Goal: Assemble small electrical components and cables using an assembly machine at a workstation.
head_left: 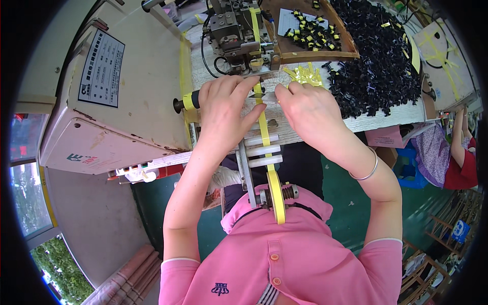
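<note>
My left hand (pixel 223 101) reaches over the left side of the yellow tape (pixel 264 129). Its thumb and index finger are spread apart, their tips beside the tape, and nothing shows between them. Just right of the tape, my right hand (pixel 310 105) is closed in a pinch on a thin, pointed metal tool (pixel 268 96). The tool's tip lies across the tape; its kind I cannot make out. From a yellow tape roll (pixel 276 197) near my waist, the tape runs over white rollers (pixel 264 151) up to a small metal machine (pixel 231 38).
Yellow strips (pixel 305 74) lie beyond my right hand. A wooden tray (pixel 325 55) holds black-and-yellow parts, beside a large heap of small black parts (pixel 373 66). A beige metal cabinet (pixel 132 81) stands at left. Another person's arm (pixel 458 132) shows at far right.
</note>
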The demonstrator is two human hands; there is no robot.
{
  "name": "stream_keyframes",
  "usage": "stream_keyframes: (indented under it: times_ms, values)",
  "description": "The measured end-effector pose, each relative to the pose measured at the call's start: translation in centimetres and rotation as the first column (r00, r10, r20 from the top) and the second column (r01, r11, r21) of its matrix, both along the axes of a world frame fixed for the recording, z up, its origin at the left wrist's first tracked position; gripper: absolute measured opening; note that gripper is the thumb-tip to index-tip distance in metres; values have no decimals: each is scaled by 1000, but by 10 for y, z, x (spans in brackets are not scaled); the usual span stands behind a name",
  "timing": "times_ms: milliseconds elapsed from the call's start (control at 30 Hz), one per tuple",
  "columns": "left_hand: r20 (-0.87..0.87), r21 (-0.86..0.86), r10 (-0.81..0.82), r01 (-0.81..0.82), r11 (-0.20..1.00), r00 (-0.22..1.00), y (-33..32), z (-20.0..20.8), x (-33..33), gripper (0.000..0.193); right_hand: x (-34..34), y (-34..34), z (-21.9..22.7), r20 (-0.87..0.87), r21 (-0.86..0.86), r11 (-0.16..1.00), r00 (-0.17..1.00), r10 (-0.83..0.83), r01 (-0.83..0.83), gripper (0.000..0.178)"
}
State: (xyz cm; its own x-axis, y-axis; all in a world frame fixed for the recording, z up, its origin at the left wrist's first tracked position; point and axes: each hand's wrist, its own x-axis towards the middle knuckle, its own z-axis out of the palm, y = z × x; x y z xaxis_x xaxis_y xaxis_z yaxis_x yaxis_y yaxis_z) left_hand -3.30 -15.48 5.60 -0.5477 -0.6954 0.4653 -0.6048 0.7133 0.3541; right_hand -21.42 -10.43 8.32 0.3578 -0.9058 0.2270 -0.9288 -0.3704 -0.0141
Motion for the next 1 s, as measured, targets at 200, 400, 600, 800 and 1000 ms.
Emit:
stream_keyframes:
  times_ms: [200,400,600,800,1000]
  values:
    - [1,-35,21,-21,999,1000,2,-5,-2,46,5,0,-19,-161,-20,997,984,-73,71,14]
    - [-65,-58,-3,-1,998,998,-8,1,-4,25,-21,1,-29,130,45,985,977,-170,165,11]
    - [-134,157,-33,55,986,990,-20,10,-1,14,-18,6,-11,465,157,975,859,-214,158,20]
    - [71,84,38,-44,995,997,-23,2,8,27,7,-14,-30,697,-42,999,716,45,-22,28]
    - [113,55,157,-164,985,981,-19,-4,16,30,-5,-29,-28,350,61,994,935,59,-86,33]
